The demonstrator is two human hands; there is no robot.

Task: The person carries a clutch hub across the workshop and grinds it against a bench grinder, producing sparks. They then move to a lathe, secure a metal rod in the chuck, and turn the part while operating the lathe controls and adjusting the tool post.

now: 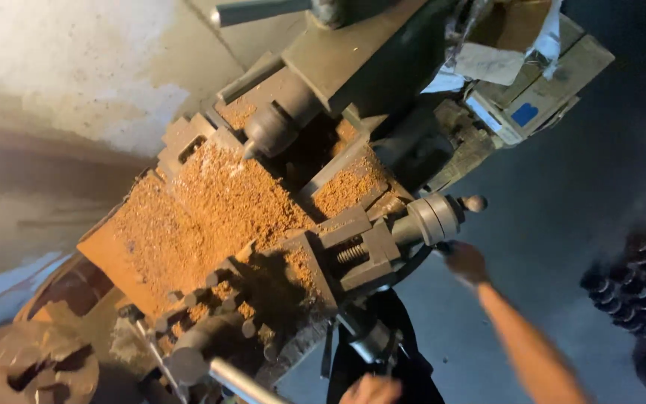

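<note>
— What is seen in the head view?

— A grey metal lathe carriage (263,217), thickly covered with orange-brown metal chips (211,209), is seen tilted across the frame. At its near end a round grey steel handwheel with a small ball knob (443,215) is found, just beside an exposed feed screw (351,253).

— And the hands?

— The right hand (465,262) is laid against the lower rim of the handwheel; its fingers appear curled about the rim, though blur prevents certainty. The left hand (371,389) is cut by the bottom edge, near a dark lever (368,340); whether it is closed or holding anything cannot be told.

— How would the handwheel be judged to handle?

— It is judged stiff, heavy and fixed to its shaft, likely oily and slippery. It would best be gripped at the rim or the ball knob, clear of the sharp chips.
</note>
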